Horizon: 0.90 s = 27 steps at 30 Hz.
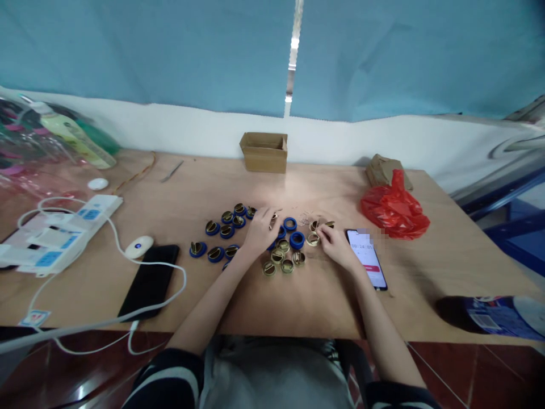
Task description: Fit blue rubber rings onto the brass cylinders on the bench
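Observation:
My left hand [259,228] is closed, with a small round brass-coloured piece [273,219] at its fingertips. My right hand [337,245] has its fingers pinched together beside a brass-coloured cap [313,239]; what lies between them is too small to make out. Between the hands lie several empty blue rings [297,240] and more brass caps [286,266] with crossbars. To the left, several blue rings with brass caps seated in them [216,254] are spread out, some partly hidden by my left arm. Tiny thin metal bits [304,218] lie just beyond the rings.
An open cardboard box [264,153] stands at the back. On the right are a red plastic bag [395,207], a lit phone [367,258] and a dark bottle [489,316]. Leftward lie a black phone [150,281], a power strip [63,234] with white cables, and tweezers [172,171].

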Motion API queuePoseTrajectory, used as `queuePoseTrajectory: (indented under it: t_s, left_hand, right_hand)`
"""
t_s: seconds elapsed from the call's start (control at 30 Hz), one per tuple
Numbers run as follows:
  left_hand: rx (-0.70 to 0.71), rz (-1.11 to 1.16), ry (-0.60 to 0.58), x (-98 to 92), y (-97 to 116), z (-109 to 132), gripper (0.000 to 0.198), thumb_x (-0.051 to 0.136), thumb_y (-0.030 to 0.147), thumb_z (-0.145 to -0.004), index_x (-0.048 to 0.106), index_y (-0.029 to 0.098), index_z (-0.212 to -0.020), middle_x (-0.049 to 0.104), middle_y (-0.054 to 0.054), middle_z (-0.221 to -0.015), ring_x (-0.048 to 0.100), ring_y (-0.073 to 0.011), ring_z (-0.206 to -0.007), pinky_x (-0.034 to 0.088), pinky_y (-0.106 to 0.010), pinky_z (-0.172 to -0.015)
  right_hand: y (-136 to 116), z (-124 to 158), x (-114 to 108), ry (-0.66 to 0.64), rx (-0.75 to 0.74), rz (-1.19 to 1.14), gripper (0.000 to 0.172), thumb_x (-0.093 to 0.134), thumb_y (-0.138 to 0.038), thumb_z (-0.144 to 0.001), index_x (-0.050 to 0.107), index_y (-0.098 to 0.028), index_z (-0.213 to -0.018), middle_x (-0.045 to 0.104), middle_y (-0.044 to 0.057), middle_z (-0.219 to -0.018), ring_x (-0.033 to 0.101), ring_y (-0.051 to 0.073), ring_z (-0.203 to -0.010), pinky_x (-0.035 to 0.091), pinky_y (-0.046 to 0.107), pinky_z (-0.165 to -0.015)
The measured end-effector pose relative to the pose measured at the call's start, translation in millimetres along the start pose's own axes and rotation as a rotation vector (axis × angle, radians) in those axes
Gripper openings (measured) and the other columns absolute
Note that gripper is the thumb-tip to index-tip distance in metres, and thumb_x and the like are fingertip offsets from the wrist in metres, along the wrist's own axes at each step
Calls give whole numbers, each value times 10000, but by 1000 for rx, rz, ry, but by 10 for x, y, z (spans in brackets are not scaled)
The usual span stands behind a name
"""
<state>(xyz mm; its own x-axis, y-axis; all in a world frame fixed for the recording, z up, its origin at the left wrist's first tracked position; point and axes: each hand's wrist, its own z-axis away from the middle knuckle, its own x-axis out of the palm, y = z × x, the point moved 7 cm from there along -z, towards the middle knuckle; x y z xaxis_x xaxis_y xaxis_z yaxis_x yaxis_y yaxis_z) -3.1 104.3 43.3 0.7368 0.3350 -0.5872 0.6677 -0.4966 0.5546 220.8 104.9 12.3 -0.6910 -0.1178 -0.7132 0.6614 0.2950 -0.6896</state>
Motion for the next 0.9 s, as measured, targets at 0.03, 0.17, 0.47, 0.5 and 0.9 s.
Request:
queuePoseTrajectory:
  t_s: [0.03,0.17,0.47,0.5,0.9]
  left_hand:
    - [-13,-42,1,-19,-65,-20,181,532,168,-977,655,181,-1109,745,-103,-1092,688,-251,-1053,528,-407,-963]
    - [-69,-189,-89,-49,-219,-67,173,524,153,-958,668,173,-1052,757,-109,-1050,686,-270,-1031,497,-422,-961]
    - [-179,-455,-376,-449,-463,-29,198,613,281,-904,668,191,-1071,721,-128,-1087,654,-308,-1033,487,-413,-925]
    - [-208,-496,-410,-490,-523,-12,226,644,292,-877,669,185,-1075,714,-138,-1099,644,-323,-1049,485,-421,-932]
    - [-359,-705,-508,-483,-846,39,334,682,282,-844,642,126,-1136,651,-221,-1177,581,-386,-1170,472,-461,-964]
  right_hand:
    - [20,5,20,-38,-2,22,227,445,-232,-941,534,-219,-733,617,23,-687,587,198,-671,403,289,-647]
    - [88,23,118,-131,2,95,230,473,-184,-911,519,-223,-688,616,31,-663,585,198,-645,401,287,-628]
    - [104,49,57,-45,20,231,169,433,-217,-973,601,-212,-954,720,96,-863,654,252,-783,435,317,-692]
    - [87,50,49,-35,19,240,169,435,-229,-979,603,-214,-957,721,92,-859,655,252,-778,429,314,-683]
    - [-146,68,10,57,-39,284,185,440,-226,-990,624,-209,-985,704,62,-767,652,240,-684,388,292,-630]
